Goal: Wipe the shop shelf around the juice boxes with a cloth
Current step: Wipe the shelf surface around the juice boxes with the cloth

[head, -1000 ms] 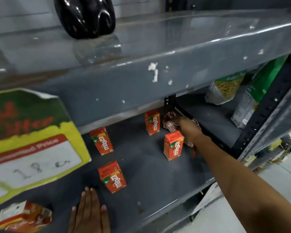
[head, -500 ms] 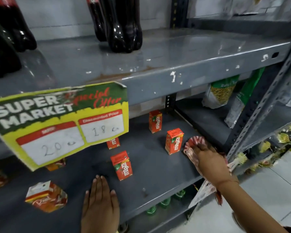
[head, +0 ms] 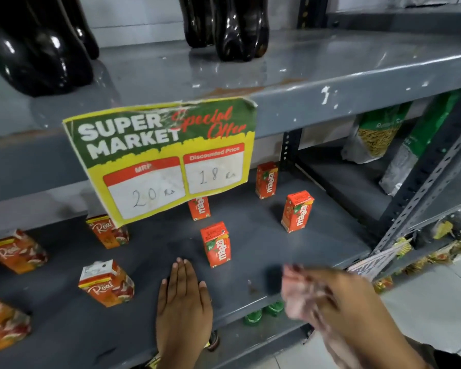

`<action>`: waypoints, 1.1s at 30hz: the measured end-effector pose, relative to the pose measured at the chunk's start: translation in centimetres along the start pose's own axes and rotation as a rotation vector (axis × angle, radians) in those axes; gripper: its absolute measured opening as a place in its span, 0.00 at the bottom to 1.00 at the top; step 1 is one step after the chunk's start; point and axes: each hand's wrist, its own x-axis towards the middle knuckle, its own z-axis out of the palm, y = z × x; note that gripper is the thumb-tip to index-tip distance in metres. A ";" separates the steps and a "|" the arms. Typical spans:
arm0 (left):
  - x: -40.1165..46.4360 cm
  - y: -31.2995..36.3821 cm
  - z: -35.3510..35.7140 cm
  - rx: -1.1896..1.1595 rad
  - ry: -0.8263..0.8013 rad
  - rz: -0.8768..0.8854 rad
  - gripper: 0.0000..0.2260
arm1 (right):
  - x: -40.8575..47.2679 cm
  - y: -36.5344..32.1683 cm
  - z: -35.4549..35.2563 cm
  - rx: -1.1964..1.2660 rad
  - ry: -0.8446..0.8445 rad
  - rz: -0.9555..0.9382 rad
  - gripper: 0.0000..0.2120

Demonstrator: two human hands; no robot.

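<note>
Several small orange juice boxes stand on the grey shelf: one in the middle, one to the right, one at the back, and one partly behind the sign. My left hand lies flat, palm down, on the shelf near the front edge, just below the middle box. My right hand is blurred at the shelf's front right edge, closed on a reddish-white cloth that bulges out to its left.
A green and yellow price sign hangs from the upper shelf's lip. Larger orange cartons stand at the left. Dark soda bottles sit on the upper shelf. Snack bags fill the right bay beyond a slotted post.
My right hand has drawn the cloth from the back of the shelf, past the right juice box, down to the front edge. The view has lifted and shifted; the left hand stays flat.
</note>
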 end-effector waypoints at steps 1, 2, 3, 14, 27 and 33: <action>0.0 -0.1 0.0 0.006 -0.001 0.001 0.34 | 1.4 -1.1 -0.3 0.093 0.106 -0.009 0.30; 0.0 -0.1 0.0 0.005 0.007 0.001 0.34 | 3.1 -2.2 -0.4 0.168 0.191 -0.017 0.30; 0.0 -0.1 0.0 -0.002 0.012 0.003 0.34 | 5.2 -3.2 -0.3 0.241 0.252 -0.032 0.28; 0.3 0.1 -0.4 -0.057 0.005 -0.043 0.27 | 23.1 -11.3 4.2 0.090 -0.011 0.018 0.21; 0.2 0.1 0.0 -0.096 0.043 -0.031 0.30 | 23.7 -9.2 7.9 -0.023 -0.023 -0.185 0.17; 0.1 0.2 0.1 -0.099 0.064 -0.027 0.35 | 20.4 -6.3 9.3 -0.086 0.062 -0.263 0.19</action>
